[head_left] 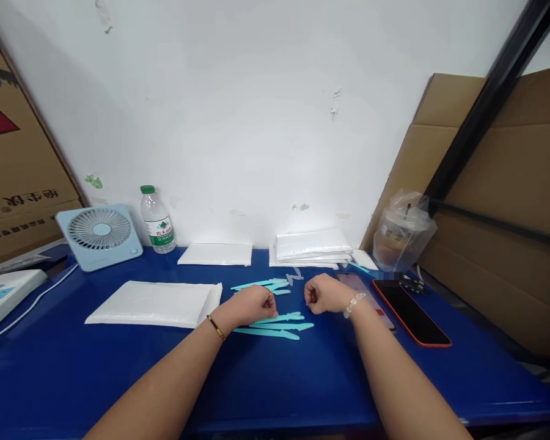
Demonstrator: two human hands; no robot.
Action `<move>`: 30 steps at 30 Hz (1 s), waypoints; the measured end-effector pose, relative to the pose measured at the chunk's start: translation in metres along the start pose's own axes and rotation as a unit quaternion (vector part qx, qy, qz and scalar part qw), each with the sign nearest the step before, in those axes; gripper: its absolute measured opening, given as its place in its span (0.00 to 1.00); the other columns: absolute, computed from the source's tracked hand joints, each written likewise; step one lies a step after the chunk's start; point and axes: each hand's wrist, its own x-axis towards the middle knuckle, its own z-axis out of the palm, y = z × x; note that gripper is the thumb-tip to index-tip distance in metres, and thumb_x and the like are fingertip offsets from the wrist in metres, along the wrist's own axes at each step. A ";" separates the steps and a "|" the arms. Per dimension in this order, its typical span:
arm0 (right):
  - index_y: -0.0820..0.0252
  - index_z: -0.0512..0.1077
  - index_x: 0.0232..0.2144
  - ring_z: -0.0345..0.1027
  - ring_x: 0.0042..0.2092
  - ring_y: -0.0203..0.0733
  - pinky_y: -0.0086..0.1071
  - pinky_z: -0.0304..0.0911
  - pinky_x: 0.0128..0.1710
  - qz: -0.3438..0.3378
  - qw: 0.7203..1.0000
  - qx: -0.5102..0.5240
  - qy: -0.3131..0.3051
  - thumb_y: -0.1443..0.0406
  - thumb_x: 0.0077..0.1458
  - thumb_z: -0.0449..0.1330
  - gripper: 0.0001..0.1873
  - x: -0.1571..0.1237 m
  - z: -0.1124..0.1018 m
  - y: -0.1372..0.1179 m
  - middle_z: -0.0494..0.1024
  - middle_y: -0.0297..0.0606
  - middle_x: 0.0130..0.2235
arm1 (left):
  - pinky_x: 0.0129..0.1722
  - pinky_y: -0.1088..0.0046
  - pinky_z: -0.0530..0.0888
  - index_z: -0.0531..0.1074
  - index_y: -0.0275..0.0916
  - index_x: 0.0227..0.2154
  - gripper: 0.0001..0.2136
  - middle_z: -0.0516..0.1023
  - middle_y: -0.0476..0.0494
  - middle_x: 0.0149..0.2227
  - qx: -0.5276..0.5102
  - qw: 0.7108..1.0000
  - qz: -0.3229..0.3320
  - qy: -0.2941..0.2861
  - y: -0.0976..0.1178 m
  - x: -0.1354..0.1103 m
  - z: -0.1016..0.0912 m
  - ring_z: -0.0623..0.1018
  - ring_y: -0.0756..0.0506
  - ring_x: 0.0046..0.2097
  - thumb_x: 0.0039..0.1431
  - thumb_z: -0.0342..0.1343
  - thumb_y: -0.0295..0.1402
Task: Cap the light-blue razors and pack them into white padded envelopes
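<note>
Several slim teal eyebrow razors [279, 334] lie fanned out on the blue table, just below my left hand [255, 304]. More teal razors [261, 284] lie behind that hand, close to its knuckles. The left fingers are pinched together over the razors, and what they hold, if anything, is hidden. To the right, my right hand [323, 293] is curled closed above the table, apart from the razors; its fingertips show nothing I can name. A crumpled grey strip [296, 277] rests between and behind the two hands.
A white padded mailer [151, 304] lies left, with another [215, 253] and a stack of mailers [311, 245] along the wall. Two phones [412, 313] [362, 290] are right of my right hand. A fan [101, 235], water bottle [158, 223], power strip [9, 296] and bagged cup [398, 235] stand around.
</note>
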 end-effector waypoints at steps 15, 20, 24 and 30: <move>0.63 0.72 0.34 0.63 0.26 0.33 0.27 0.59 0.26 -0.015 0.981 0.191 0.037 0.59 0.50 0.57 0.13 0.006 -0.004 0.005 0.71 0.34 0.27 | 0.24 0.77 0.62 0.72 0.39 0.29 0.10 0.75 0.48 0.28 -0.035 0.998 -0.026 0.041 -0.007 0.005 0.002 0.71 0.49 0.29 0.49 0.53 0.41; 0.64 0.72 0.35 0.66 0.27 0.34 0.26 0.61 0.24 -0.017 0.962 0.274 -0.008 0.56 0.46 0.61 0.18 0.002 -0.007 0.000 0.71 0.35 0.26 | 0.26 0.76 0.65 0.72 0.38 0.30 0.12 0.74 0.47 0.29 -0.086 0.992 -0.037 0.080 -0.015 0.005 -0.002 0.72 0.48 0.30 0.49 0.53 0.42; 0.64 0.73 0.34 0.67 0.27 0.33 0.27 0.62 0.25 -0.020 0.956 0.293 -0.008 0.56 0.45 0.62 0.18 0.002 -0.006 -0.002 0.72 0.35 0.26 | 0.27 0.76 0.65 0.71 0.38 0.30 0.12 0.74 0.47 0.29 -0.089 0.992 -0.040 0.082 -0.014 0.005 -0.004 0.72 0.48 0.30 0.49 0.53 0.42; 0.64 0.72 0.34 0.68 0.27 0.34 0.28 0.64 0.28 -0.039 0.948 0.316 -0.005 0.56 0.45 0.62 0.18 0.008 0.003 -0.008 0.73 0.35 0.25 | 0.27 0.76 0.65 0.71 0.38 0.31 0.13 0.74 0.47 0.29 -0.093 0.992 -0.022 0.085 -0.013 0.007 0.000 0.72 0.48 0.30 0.50 0.52 0.43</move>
